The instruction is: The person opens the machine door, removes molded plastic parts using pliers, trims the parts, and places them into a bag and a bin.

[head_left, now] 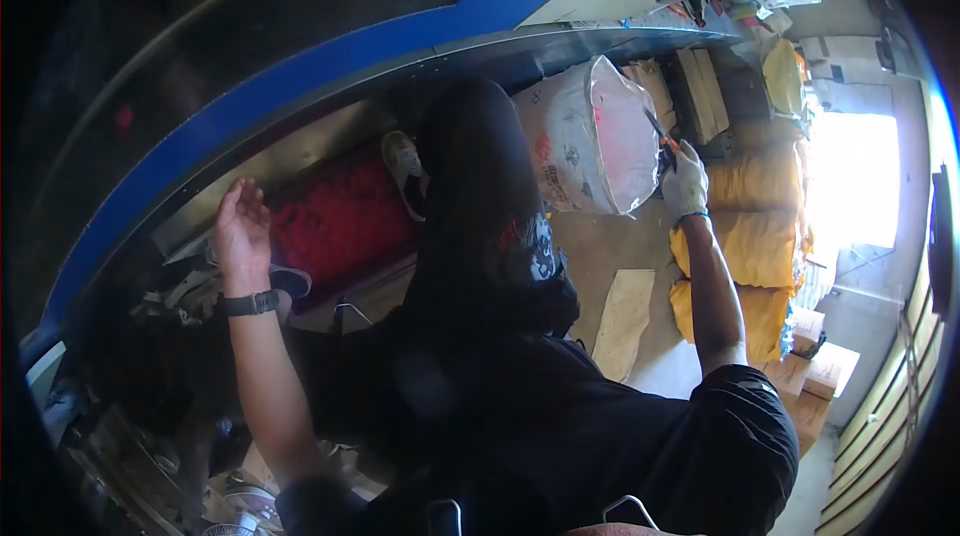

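Note:
My right hand (685,181), in a white work glove, is closed on a slim dark hand tool with orange on its handle (668,141). Its exact kind is too small to make out. The tool's tip points over the open mouth of a large white sack (567,141), which bulges beside my leg and has red and dark print on its side. My left hand (243,231) is bare, raised at the left with its palm showing and fingers apart, holding nothing. A dark watch (250,303) is around that wrist.
A blue-edged machine frame (330,56) curves across the top left. Below it lies a red surface (345,206), near my shoe (402,161). Yellow sacks (750,256) are stacked at the right, with cardboard boxes (805,376) beyond. Flat cardboard (623,321) lies on the floor.

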Motion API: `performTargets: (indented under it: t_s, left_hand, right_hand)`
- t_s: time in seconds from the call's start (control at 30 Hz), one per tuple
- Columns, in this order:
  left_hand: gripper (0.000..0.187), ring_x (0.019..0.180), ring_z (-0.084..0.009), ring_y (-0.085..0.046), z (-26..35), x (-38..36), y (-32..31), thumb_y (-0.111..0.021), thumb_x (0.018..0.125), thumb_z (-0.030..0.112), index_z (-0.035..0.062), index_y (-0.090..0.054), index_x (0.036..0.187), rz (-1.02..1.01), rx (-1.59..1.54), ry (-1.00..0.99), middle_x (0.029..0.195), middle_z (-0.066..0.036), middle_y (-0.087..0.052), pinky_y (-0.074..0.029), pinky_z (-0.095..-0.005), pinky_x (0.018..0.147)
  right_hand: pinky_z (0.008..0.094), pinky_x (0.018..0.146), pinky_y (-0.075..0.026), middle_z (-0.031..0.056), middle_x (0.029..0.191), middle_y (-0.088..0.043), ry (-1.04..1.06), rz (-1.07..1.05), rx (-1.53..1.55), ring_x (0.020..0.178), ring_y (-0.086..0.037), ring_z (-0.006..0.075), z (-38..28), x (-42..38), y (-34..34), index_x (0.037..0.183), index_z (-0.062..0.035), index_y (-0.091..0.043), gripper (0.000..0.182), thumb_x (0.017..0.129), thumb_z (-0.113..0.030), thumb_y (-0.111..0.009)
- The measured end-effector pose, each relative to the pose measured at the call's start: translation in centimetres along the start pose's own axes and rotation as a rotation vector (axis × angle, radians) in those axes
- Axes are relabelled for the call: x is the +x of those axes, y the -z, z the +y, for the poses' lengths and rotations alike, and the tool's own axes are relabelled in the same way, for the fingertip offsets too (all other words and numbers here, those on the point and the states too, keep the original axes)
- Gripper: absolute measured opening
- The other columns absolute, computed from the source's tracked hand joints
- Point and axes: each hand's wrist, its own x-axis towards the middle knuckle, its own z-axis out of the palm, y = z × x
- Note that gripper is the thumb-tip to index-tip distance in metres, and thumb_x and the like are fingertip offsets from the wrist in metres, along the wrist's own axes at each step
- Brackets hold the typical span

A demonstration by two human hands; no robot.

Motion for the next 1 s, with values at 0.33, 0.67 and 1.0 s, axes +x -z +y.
performTargets:
  t_s: [0.33,0.67,1.0]
  left_hand:
    - [0.014,0.087,-0.0115,-0.071,-1.1,-0.1,-1.5,-0.066,0.100,0.025,0.0144,-0.070,0.109,0.011,0.075,0.024,0.099,0.003,-0.075,-0.055,-0.0272,0.069]
    - [0.009,0.080,-0.0139,-0.070,-0.9,-2.4,-3.9,-0.069,0.098,0.017,0.0125,-0.070,0.106,-0.085,0.022,0.027,0.094,-0.002,-0.074,-0.055,-0.0262,0.064]
    - [0.011,0.081,-0.0142,-0.070,0.0,-5.0,-4.9,-0.068,0.098,0.016,0.0116,-0.068,0.108,-0.121,0.005,0.002,0.097,-0.003,-0.073,-0.055,-0.0266,0.065]
  right_hand:
    - [0.0282,0.089,-0.050,0.0098,0.118,-0.071,0.035,0.010,1.319,0.101,-0.064,0.0135,-14.5,-1.7,5.6,0.121,0.0071,-0.071,0.048,0.079,0.007,-0.048]
    - [0.0309,0.103,-0.045,0.0133,0.134,-0.066,0.481,0.495,1.727,0.118,-0.062,0.0181,-26.8,2.0,17.6,0.130,0.0051,-0.066,0.037,0.096,0.008,-0.053]
    - [0.0358,0.105,-0.047,0.0169,0.128,-0.070,0.634,0.799,1.895,0.117,-0.065,0.0238,-30.1,8.5,15.7,0.127,0.0012,-0.067,0.031,0.097,0.003,-0.060]
